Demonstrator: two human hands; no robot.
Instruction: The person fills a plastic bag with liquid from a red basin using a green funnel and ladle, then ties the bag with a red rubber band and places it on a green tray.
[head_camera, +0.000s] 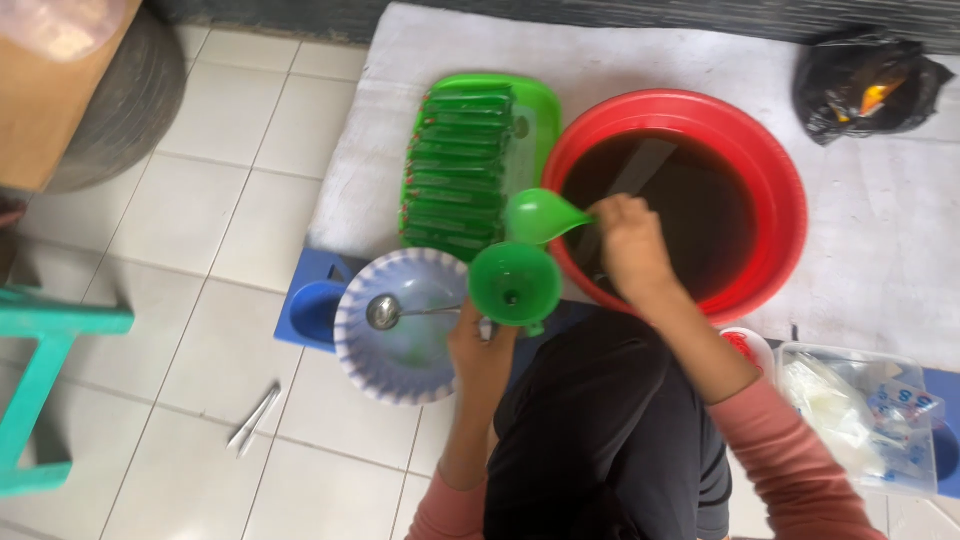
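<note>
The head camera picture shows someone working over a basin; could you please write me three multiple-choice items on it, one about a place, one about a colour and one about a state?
1. Where does the metal spoon lie?
A. In the striped bowl
B. In the red basin
C. On the floor tiles

2. What colour is the funnel?
A. Blue
B. Green
C. White

3. What does the right hand hold?
A. Nothing
B. A black bag
C. The green ladle

Answers:
1. A, since the spoon's head rests inside the bowl beside the funnel.
2. B, as it is the same bright green as the ladle above it.
3. C, for the fingers close on the ladle's handle at the basin's rim, while the left hand holds the funnel.
</note>
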